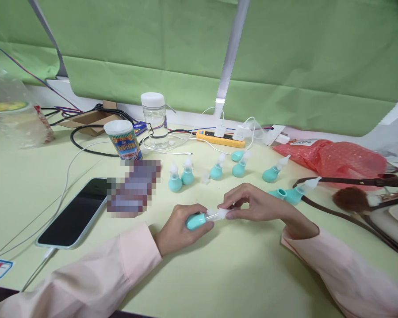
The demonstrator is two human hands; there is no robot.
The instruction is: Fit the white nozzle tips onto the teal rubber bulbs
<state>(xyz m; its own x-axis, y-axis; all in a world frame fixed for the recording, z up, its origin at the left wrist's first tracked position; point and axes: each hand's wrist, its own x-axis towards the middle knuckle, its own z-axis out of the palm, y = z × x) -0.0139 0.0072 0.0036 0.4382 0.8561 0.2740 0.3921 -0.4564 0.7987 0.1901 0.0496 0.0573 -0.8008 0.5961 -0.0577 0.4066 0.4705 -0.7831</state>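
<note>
My left hand (181, 229) is wrapped round the teal bulb of a nasal aspirator (195, 221), whose clear tube points right. At the other end, my right hand (248, 203) pinches the soft white tip (223, 213). Beyond my hands stand several similar teal aspirators with whitish tips, among them one aspirator (175, 182) at the left and another aspirator (216, 170) in the middle. A tilted aspirator (271, 173) lies farther right. Behind my right wrist is an open-mouthed teal bulb (280, 193), beside one more aspirator (295, 194). A small clear piece (205, 177) lies between them.
To the left lie a phone (76, 214) on a cable and a pixelated item (134, 190). A noodle cup (123, 139), a water bottle (154, 121) and an orange power strip (220, 138) line the back. Red bubble wrap (331, 159) and a strapped bag (391, 212) are at right.
</note>
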